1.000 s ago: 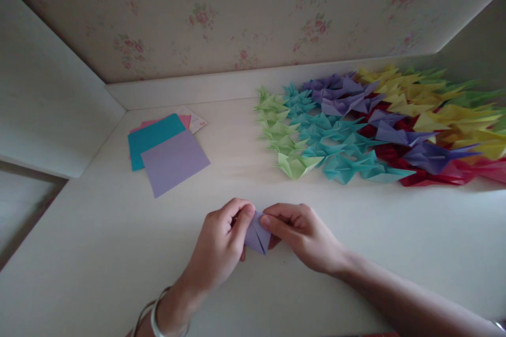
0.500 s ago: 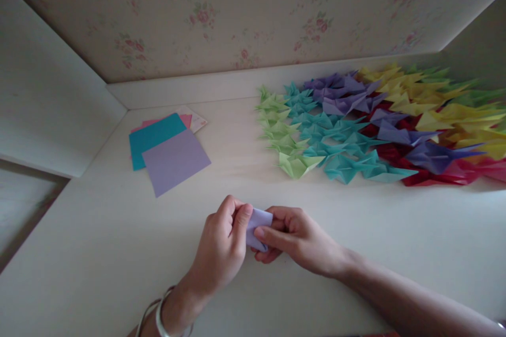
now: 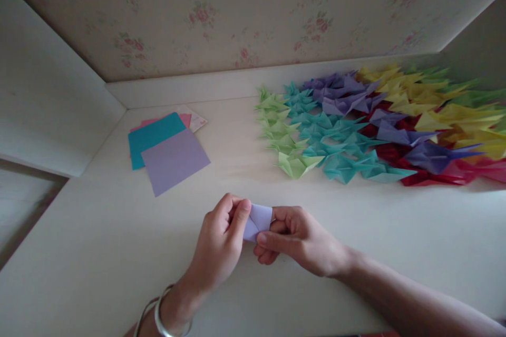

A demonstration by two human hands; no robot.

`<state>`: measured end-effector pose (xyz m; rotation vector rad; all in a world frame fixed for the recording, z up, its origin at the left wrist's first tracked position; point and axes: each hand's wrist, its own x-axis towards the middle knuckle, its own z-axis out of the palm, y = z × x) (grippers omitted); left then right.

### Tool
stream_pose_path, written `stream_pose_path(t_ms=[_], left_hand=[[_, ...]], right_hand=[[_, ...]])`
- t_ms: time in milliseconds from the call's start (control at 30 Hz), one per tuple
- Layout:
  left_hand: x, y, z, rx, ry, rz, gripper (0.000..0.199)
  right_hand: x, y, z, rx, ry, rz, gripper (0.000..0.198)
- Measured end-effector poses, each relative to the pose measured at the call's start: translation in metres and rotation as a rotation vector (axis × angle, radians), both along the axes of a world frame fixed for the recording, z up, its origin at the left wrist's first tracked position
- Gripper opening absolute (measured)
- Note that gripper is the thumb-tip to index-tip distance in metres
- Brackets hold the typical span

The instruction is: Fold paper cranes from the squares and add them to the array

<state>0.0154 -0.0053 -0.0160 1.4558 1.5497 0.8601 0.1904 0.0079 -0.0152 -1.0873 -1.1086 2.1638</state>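
Observation:
A small folded piece of lavender origami paper [image 3: 261, 218] is held just above the table between my two hands. My left hand [image 3: 221, 237] pinches its left side, thumb on top and fingers curled behind. On the right edge and lower corner, my right hand [image 3: 300, 239] grips it with the thumb in front and the fingers bent beneath. Crease lines meet near the middle of the visible face. The parts under my fingers are hidden.
A flat lavender sheet [image 3: 176, 163] overlaps a teal sheet [image 3: 154, 139], with pink and white paper under them at the left. Rows of folded paper cranes [image 3: 348, 126] in green, teal, purple, red and yellow cover the back right of the white table [image 3: 98, 237], against a floral wall.
The folded paper has turned slightly in my fingers, and more of its creased face now shows. My right thumb has shifted a little lower; both hands keep their grip.

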Motion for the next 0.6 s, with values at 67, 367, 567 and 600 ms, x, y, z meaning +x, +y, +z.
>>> stream_pose_path(t_ms=[67,367,567,600], left_hand=[[0.0008,0.0004,0.0008,-0.018,-0.014,0.003,0.032],[-0.0024,0.0012,0.0046,-0.04,-0.072,-0.079,0.033],[-0.0014,0.0006,0.0045,-0.091,-0.09,-0.139,0.035],[-0.0008,0.0005,0.0047,-0.097,-0.091,-0.148,0.036]], right_hand=[[0.0009,0.0004,0.0003,0.028,-0.008,0.001,0.038],[0.0008,0.004,-0.0036,0.081,-0.019,-0.003,0.042],[0.0055,0.0028,0.0008,0.26,-0.164,0.005,0.043],[0.0059,0.0028,0.0013,0.276,-0.186,-0.003,0.042]])
